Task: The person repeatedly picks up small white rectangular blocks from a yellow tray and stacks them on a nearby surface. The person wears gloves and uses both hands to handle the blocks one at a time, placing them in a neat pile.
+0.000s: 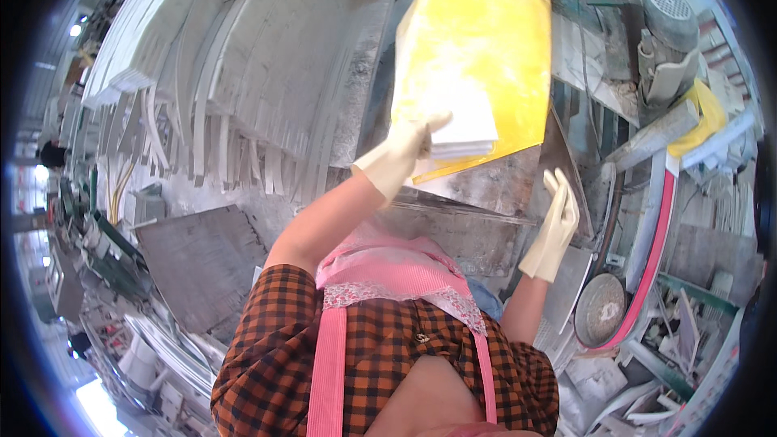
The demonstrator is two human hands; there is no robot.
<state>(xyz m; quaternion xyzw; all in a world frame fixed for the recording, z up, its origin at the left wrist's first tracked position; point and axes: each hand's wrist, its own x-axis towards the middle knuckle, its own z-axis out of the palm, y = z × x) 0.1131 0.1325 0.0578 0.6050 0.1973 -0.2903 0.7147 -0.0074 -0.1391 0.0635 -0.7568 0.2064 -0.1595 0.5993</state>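
A: What colour is shown by the left glove [399,154] and the right glove [557,222]?

B: Pale cream is shown by both.

A: And the flat stack [469,131]?

B: It is seen as plain white, while bright yellow is borne by the large sheet [490,20], bleached nearly to white by glare in one part.

A: How is the shirt [263,320] patterned?

B: It is checked in rusty orange and black; the apron [396,263] is coloured pink, and its waistband [356,294] is patterned in white and greyish lace.

A: And elsewhere?

B: Whitish grey is shown by the stacked strips [271,73], raspberry pink by the curved band [654,259].
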